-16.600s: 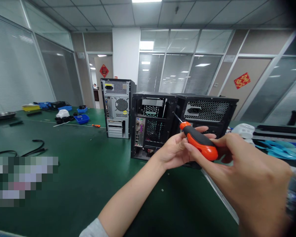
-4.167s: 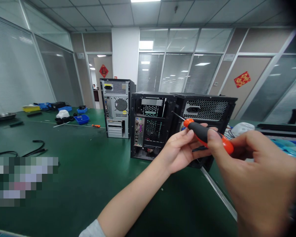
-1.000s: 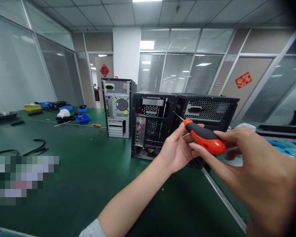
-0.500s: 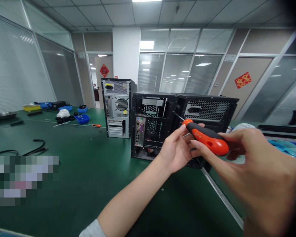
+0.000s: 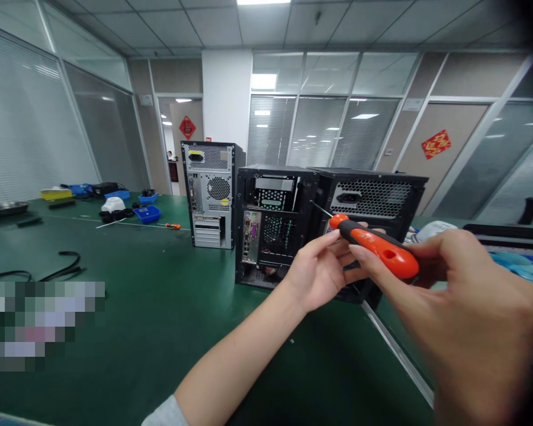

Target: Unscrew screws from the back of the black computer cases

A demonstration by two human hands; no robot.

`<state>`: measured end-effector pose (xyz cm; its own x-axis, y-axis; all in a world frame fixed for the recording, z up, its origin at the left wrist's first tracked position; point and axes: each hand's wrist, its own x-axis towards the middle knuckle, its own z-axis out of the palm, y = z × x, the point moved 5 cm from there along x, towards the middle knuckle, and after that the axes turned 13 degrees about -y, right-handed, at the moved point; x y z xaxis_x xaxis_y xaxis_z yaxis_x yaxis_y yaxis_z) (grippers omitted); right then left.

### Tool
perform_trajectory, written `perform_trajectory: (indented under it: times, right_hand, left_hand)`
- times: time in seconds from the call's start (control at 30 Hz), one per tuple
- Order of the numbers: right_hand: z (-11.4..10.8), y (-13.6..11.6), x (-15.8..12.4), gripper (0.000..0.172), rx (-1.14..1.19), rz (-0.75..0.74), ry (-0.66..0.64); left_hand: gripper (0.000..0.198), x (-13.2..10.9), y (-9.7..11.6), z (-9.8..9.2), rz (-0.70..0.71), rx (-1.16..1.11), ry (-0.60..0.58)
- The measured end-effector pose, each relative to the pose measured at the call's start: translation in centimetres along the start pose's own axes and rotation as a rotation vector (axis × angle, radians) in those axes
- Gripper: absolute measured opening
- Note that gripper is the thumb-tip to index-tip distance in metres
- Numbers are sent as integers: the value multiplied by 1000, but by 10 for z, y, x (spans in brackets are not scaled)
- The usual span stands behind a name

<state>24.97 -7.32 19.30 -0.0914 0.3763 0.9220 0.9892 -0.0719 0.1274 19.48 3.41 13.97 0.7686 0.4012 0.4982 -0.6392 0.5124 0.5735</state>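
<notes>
An orange-and-black screwdriver (image 5: 382,248) points away to the left, its thin shaft reaching the rear frame of an open black computer case (image 5: 273,236). The tip meets a small spot on the right edge of that case. My right hand (image 5: 462,296) grips the back of the handle between thumb and fingers. My left hand (image 5: 320,269) is palm up under the front of the screwdriver, thumb at its orange collar and fingers curled behind it; some fingertips are hidden. Close behind my hands stands a second black computer case (image 5: 377,198) with a perforated power supply.
A taller computer tower (image 5: 211,195) stands left of the cases on the green table (image 5: 160,331). Farther left lie another screwdriver (image 5: 173,226), blue trays (image 5: 147,213), and black cables (image 5: 64,266). Blue items (image 5: 519,265) sit at the right edge.
The screwdriver handle has turned about its axis, so its hole and black grip show differently. My right hand has shifted slightly with it; my left hand stays nearly in place.
</notes>
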Motion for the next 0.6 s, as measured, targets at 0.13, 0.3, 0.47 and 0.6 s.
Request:
perform_trajectory:
  times: [0.13, 0.3, 0.47, 0.6]
  right_hand:
    - [1, 0, 1, 40, -28, 43, -7]
    - [0, 0, 1, 42, -31, 88, -6]
    - [0, 3, 2, 48, 3, 166, -26]
    - [0, 1, 5, 52, 16, 203, -86]
  left_hand:
    - [29, 0, 0, 3, 24, 29, -72]
    - [30, 2, -2, 5, 44, 33, -101]
    - [31, 3, -3, 6, 32, -4, -100]
    - [33, 3, -2, 8, 30, -12, -116]
